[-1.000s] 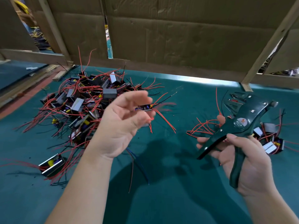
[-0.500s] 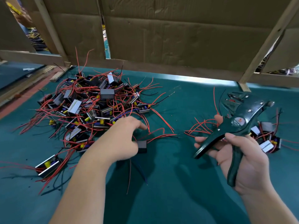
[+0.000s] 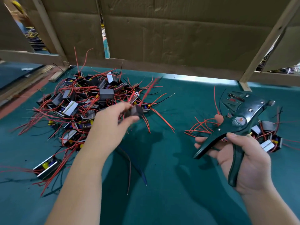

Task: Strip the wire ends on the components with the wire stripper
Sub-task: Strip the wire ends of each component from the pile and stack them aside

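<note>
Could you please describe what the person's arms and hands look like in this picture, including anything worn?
The left forearm and right forearm are bare to the frame's bottom edge; no sleeves show. The left hand and right hand wear no gloves, and no rings, watch or wristband are visible.
</note>
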The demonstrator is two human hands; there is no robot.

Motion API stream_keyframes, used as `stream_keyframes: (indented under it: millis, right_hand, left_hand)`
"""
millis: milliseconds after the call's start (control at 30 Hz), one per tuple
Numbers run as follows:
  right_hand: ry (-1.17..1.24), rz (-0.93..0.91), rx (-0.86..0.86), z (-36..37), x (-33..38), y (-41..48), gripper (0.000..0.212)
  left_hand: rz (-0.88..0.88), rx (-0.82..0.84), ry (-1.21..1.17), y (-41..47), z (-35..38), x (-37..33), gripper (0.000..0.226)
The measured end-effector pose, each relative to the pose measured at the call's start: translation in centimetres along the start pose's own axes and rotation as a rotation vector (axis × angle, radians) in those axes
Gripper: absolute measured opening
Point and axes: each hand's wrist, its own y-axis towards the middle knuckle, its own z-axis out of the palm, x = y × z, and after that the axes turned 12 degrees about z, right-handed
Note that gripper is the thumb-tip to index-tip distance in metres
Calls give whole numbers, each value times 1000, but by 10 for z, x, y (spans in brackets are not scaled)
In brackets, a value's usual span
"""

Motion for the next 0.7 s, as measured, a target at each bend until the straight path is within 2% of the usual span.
stream_keyframes:
  millis: [100,200,267,400,500,600,700]
  right_hand:
    - [9,5,0,0,0,0,38]
    - [10,2,-1,0,0,0,40]
    - [6,2,-6,-1,0,1,40]
    - [16,13,2,2,1,0,41]
    - [21,31,26,5,3,-3,40]
    - [79,115,161,8,5,-7,62]
    - [155,223,383,14,5,-13,82]
  left_hand:
    - [146,-203,-185,3,-4,-12,22]
    - [138,-404,-455,5,-4,-18,22]
    - [112,-445,-551,6,-6,-19,22]
    - [118,-441,-950,7,-4,-21,25]
    - [27,-362,-894,5,2,-25,26]
    - [-13,-250,-742,3,12,-32,25]
    - [49,-113,-461,-3,28,-42,32]
